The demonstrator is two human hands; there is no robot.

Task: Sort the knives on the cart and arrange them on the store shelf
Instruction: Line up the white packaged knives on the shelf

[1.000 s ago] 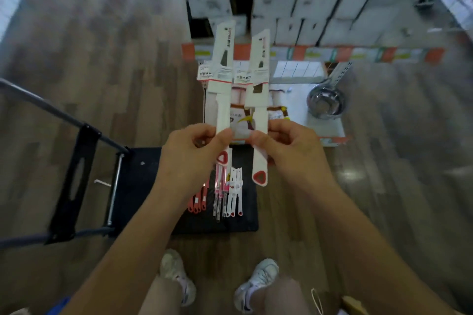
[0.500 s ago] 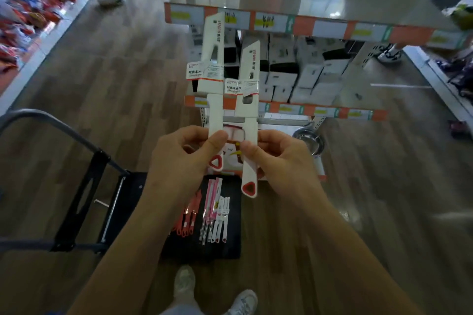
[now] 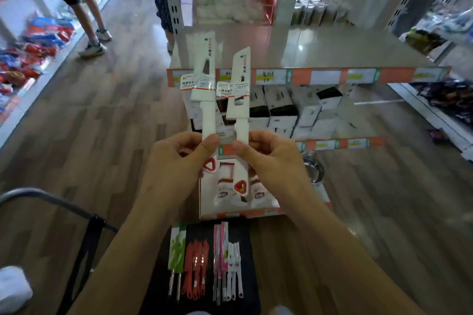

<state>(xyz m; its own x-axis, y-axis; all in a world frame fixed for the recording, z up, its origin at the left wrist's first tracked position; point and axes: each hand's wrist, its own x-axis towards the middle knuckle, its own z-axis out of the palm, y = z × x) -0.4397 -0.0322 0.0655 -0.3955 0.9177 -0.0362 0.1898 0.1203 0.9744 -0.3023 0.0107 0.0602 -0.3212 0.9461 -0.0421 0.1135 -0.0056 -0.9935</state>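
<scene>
Each hand holds one white knife in a white card sleeve, blade end up and red-triangle butt down, so the two printed labels face the person and can be compared side by side. The left hand [image 3: 176, 163] has its fingers curled round the handle of the left knife [image 3: 204, 77], with the thumb pressed across the front. The right hand [image 3: 271, 161] pinches the handle of the right knife [image 3: 239, 89] between thumb and curled fingers, and the butt hangs below the palm. The two knives stand close together without touching, the right one tilted a little. They are raised in front of the shelf [image 3: 332, 43], level with the orange-and-white price strip [image 3: 325, 76] along its front edge. I judge from this that the matched pair is meant for that bare upper board. The cart [image 3: 245, 250] lies below the forearms, and the other knives lie lengthwise on its black deck, grouped by colour. A green pair [image 3: 176, 250] is at the left edge, red ones [image 3: 195, 263] lie beside it, pink ones [image 3: 221, 245] are toward the middle and small white ones [image 3: 234, 263] are just right of those. That grouping suggests the sorting is largely done and the shelving remains. White boxes [image 3: 281, 110] fill the tier under the strip.
</scene>
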